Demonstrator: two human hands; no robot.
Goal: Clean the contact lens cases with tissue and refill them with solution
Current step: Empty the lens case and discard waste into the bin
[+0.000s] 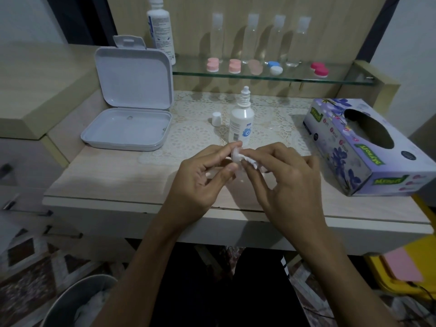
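My left hand [203,178] pinches a small clear-white contact lens case [236,155] between thumb and fingers above the table's front edge. My right hand [283,178] grips a crumpled white tissue [253,162] and presses it against the case. Just behind my hands stands a small solution bottle [241,121] with its nozzle bare, and its white cap [216,118] sits to its left. Several other lens cases rest on the glass shelf: pink ones [212,64], a blue-and-white one [274,67] and a red one [319,69].
An open white plastic box [127,128] sits at the left. A purple tissue box [368,147] lies at the right. A tall solution bottle [161,31] and several clear bottles [252,38] stand at the back. A grey bin [77,300] with tissue is on the floor at lower left.
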